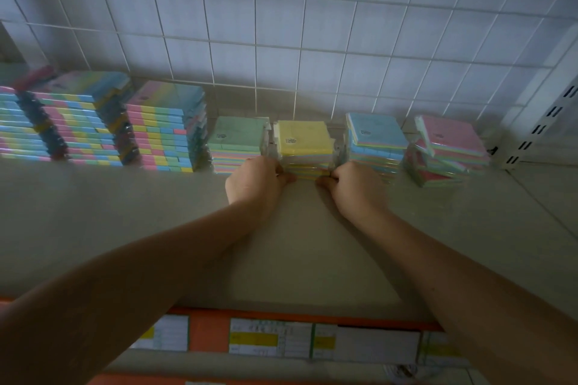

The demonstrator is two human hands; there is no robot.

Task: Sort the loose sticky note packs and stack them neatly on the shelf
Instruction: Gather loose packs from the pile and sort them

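On the shelf, between 2 neighbouring stacks, the yellow-topped stack stands upright; left hand and right hand grip its lower front corners with curled fingers, equally near.

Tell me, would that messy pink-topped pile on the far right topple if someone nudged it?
Probably. The pink-topped pile sits crooked, its top pack tilted and overhanging, so a push could spill it. The packs look wrapped in shiny film, so they may slide. The yellow-topped stack looks squarer, likely steadier.
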